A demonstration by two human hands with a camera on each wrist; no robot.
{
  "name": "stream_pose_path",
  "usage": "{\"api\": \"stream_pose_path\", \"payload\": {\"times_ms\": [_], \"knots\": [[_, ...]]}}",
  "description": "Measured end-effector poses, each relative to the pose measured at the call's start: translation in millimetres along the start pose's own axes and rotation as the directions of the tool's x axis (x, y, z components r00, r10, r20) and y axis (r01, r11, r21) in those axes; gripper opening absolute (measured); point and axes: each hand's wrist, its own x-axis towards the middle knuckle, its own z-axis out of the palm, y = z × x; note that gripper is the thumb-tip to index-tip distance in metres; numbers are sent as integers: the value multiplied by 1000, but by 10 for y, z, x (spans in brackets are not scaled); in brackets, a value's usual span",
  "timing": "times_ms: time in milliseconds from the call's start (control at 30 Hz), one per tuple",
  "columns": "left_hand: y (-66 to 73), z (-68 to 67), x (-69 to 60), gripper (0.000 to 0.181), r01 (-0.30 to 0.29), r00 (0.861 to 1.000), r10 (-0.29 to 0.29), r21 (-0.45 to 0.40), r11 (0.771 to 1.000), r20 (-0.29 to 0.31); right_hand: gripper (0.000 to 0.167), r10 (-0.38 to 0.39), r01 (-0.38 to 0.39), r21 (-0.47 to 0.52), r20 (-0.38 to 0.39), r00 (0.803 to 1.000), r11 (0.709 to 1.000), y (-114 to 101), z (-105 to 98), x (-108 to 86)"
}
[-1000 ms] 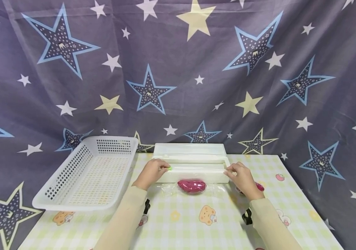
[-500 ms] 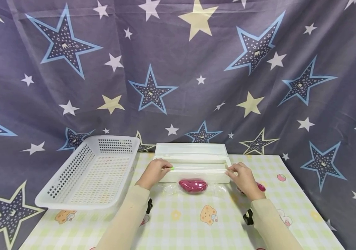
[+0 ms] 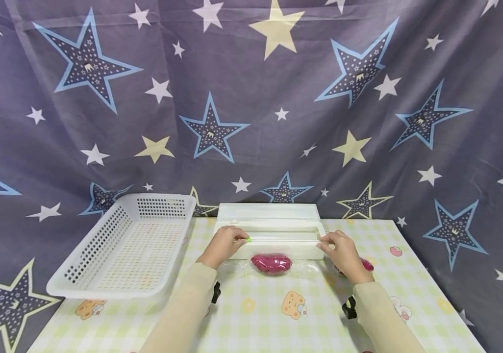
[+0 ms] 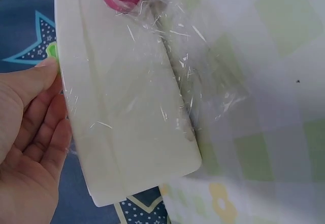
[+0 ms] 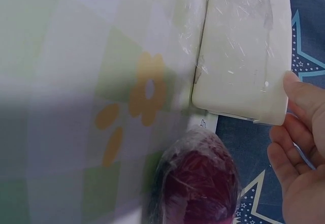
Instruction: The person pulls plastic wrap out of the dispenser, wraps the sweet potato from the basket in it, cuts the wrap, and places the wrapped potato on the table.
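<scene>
A white cling film box [image 3: 287, 252] stands on the table with its lid [image 3: 269, 212] raised at the back. My left hand [image 3: 225, 242] pinches a small green slide cutter [image 3: 249, 239] on the front rim, left of the middle. At the rim's right end, my right hand [image 3: 340, 250] grips the box edge between thumb and fingers. Clear cling film [image 4: 203, 76] hangs over the front wall onto the table. A magenta oblong thing, perhaps a sweet potato [image 3: 271, 263], lies on the film before the box. Another one, wrapped in film [image 5: 198, 183], lies below the right hand.
A white perforated plastic basket [image 3: 159, 245] stands at the left of the table. The checked tablecloth [image 3: 260, 328] bears printed bears and flowers. Behind the table hangs a dark curtain [image 3: 251, 78] with stars.
My left hand has slid the green cutter a short way right along the rim. My right hand keeps its place at the right end.
</scene>
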Motion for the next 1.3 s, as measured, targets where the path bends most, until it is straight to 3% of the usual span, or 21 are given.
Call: {"api": "stream_pose_path", "payload": {"times_ms": [867,1133,1300], "knots": [[77,113,129,7,35,997,-31,-66,997,66,12,-4,4,-10,-1,1000,1000,14,8,3],[167,220,216,8,23,994,-11,-113,993,108,12,1,-1,8,-2,1000,1000,7,7,-17],[232,252,250,8,47,991,-32,-113,992,130,13,9,-9,10,6,1000,1000,13,10,-7]]}}
